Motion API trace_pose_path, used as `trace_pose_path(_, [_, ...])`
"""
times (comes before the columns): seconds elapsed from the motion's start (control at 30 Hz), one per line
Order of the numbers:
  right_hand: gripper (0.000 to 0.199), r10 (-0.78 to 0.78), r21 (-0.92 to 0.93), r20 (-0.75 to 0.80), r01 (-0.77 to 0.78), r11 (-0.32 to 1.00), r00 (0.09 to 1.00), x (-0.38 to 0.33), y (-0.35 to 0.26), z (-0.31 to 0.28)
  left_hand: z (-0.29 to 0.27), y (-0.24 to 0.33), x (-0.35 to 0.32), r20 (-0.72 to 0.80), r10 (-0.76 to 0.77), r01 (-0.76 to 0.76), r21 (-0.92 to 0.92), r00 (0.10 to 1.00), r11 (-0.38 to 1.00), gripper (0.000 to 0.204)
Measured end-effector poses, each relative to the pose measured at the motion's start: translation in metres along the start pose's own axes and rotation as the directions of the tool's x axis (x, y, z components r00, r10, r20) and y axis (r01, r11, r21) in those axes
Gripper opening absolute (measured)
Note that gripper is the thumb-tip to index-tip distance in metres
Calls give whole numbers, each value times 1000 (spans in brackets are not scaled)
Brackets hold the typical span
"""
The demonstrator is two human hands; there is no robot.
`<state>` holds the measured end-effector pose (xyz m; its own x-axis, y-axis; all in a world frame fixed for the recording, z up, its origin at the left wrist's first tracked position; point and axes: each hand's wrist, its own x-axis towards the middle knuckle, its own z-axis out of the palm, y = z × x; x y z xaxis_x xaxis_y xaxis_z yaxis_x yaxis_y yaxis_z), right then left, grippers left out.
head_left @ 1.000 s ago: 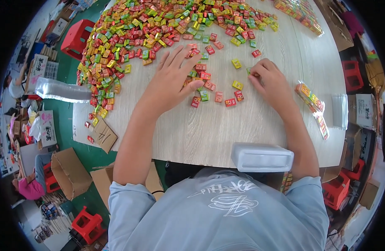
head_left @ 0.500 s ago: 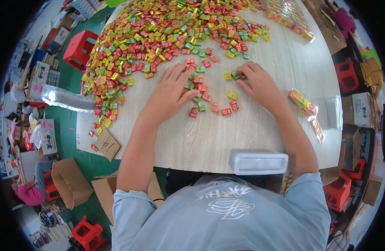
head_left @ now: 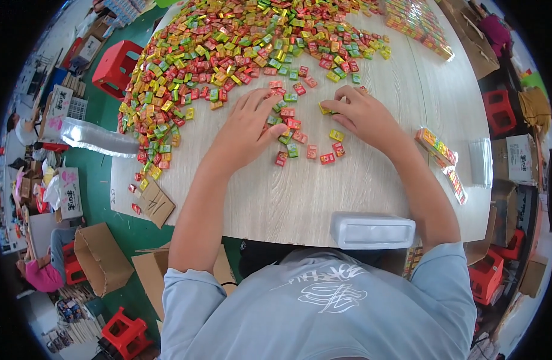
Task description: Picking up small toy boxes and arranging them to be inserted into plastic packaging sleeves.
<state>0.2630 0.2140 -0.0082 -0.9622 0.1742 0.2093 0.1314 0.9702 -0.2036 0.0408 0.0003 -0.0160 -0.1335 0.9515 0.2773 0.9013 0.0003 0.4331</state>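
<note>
My left hand (head_left: 245, 131) rests low over the table, fingers stretched forward and thumb spread apart. Between its fingertips and thumb lies a cluster of small red and green packs (head_left: 287, 112), some partly under the hand. Across from it, my right hand (head_left: 361, 117) has thumb and fingers closed at a small yellow pack (head_left: 324, 108), whose near side the fingertips cover. Below the hands are a loose yellow pack (head_left: 336, 135) and several red packs (head_left: 327, 158).
A big heap of packs (head_left: 228, 54) fills the table's far left. Wrapped rows (head_left: 417, 27) stand far right; short strips (head_left: 437, 147) lie right of my forearm. A pale plastic tray (head_left: 372, 232) sits at the near edge, a cardboard piece (head_left: 156, 203) at left.
My right hand has shifted slightly left, onto the yellow pack; the green pack beside it is now hidden. My left hand stays nearly in place.
</note>
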Motion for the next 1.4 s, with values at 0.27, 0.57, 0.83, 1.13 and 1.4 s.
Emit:
trace_pose_path(0.27, [27, 13, 56, 4, -13, 998, 1000, -16, 7, -3, -1, -2, 0, -27, 33, -32, 20, 999, 999, 57])
trace_pose_path(0.57, [23, 107, 102, 84, -116, 988, 991, -79, -16, -26, -1, 11, 2, -48, 106, -104, 43, 993, 994, 47])
trace_pose_path(0.83, [28, 86, 134, 54, -93, 987, 995, -72, -31, -23, -7, 25, -6, -59, 152, -136, 208, 987, 969, 41])
trace_pose_path(1.13, [36, -17, -9, -25, 17, 1000, 1000, -82, -46, -28, -22, 104, -46, 124, 56, -80, 200, 991, 976, 51])
trace_pose_path(1.4, [46, -89, -67, -7, 88, 994, 996, -89, -46, -14, 19, 106, -47, 97, 87, -112, 282, 991, 953, 62])
